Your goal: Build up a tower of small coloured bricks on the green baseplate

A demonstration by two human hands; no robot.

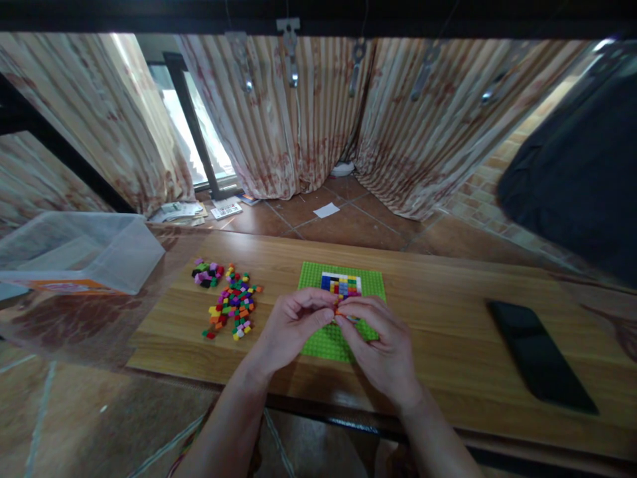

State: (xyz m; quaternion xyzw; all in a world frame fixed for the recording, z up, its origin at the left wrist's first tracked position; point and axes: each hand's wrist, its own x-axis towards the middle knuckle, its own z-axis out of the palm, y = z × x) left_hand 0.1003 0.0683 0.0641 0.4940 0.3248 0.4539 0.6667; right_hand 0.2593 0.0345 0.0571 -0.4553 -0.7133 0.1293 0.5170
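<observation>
A green baseplate (318, 338) lies on the wooden table, with a block of small coloured bricks (341, 284) built at its far edge. Over the plate's middle my left hand (293, 328) and my right hand (381, 345) meet fingertip to fingertip. Both are pinched around a tiny orange piece (343, 313) held between them. A loose pile of small coloured bricks (233, 302) lies to the left of the plate, beside my left hand.
A clear plastic box (79, 252) stands at the table's far left. A black phone (540, 355) lies flat on the right. Beyond the table (448, 312) hang striped curtains over a tiled floor. A dark shape (582, 166) fills the right edge.
</observation>
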